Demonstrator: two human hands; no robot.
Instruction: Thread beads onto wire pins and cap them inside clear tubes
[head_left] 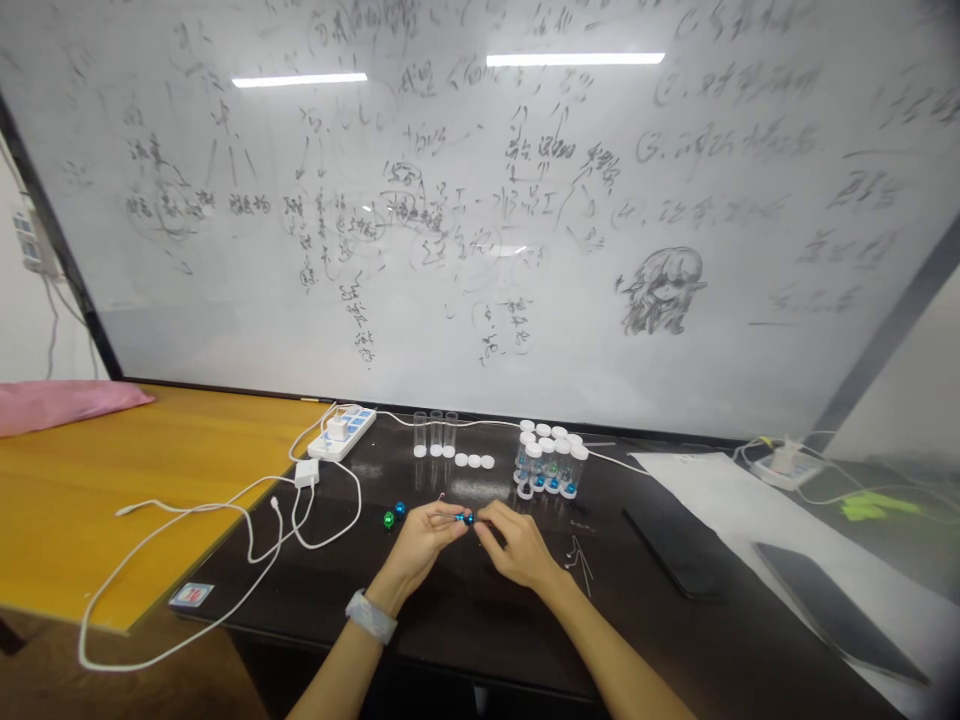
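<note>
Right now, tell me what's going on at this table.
A person's left hand pinches a shiny blue ball, with the right hand close at its other side. A green ball and a loose blue ball lie to the left. Behind, three clear tubes stand beside three white caps, with a cluster of white-capped tubes further right.

The left hand [422,537] partly hides the small blue piece [466,519]; how the right hand [517,547] meets it is too small to tell. The near edge cuts off both forearms [341,665], the left edge the pink cloth [64,406]. Front capped tubes [532,468] cover those behind. Far-right green material [874,505] is blurred.
</note>
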